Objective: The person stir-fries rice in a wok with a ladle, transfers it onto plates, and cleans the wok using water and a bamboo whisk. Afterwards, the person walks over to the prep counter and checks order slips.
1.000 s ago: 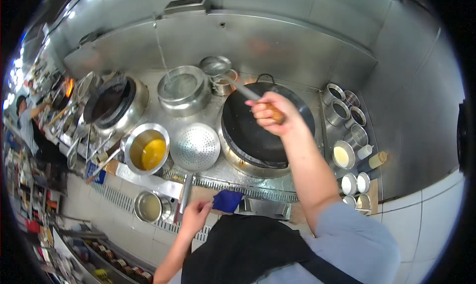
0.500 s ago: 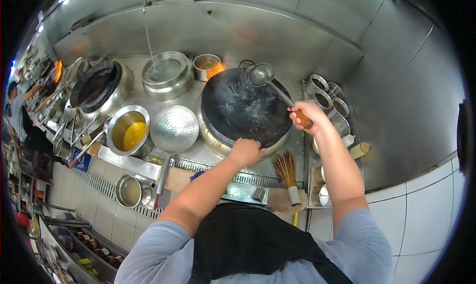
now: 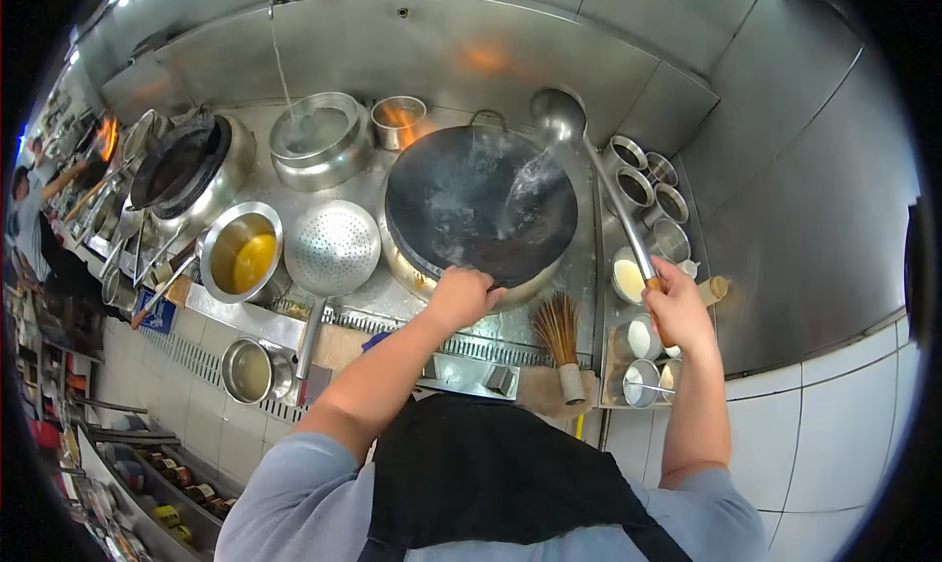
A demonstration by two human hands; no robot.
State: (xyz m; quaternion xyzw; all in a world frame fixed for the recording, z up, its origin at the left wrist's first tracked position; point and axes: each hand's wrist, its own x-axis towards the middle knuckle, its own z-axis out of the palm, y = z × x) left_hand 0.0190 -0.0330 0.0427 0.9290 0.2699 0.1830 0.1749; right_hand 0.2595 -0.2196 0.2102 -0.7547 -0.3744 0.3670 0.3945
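Gripping the ladle point(image 3: 557, 120), the right hand point(image 3: 681, 312) has drawn back, so liquid point(image 3: 531, 177) splashes into the wok point(image 3: 427, 184) ahead of the left hand point(image 3: 463, 297), closed on its rim.

The one view comes from a camera on the person's head, facing forward and steeply down over the black apron point(image 3: 491, 474) at the bottom edge. It is near enough that both forearms run up from below, with the left hand point(image 3: 461, 300) just left of centre and the right hand point(image 3: 677, 307) farther right, on the ladle point(image 3: 628, 223). The wok point(image 3: 481, 204) lies close to the middle, the desk point(image 3: 363, 184) spreads across the frame, and the metal back wall point(image 3: 549, 56) closes the top. The very wide lens bends straight edges and leaves dark, rounded borders. At far left it reaches another person point(image 3: 39, 228), small and distant; at right, a side wall point(image 3: 805, 218).
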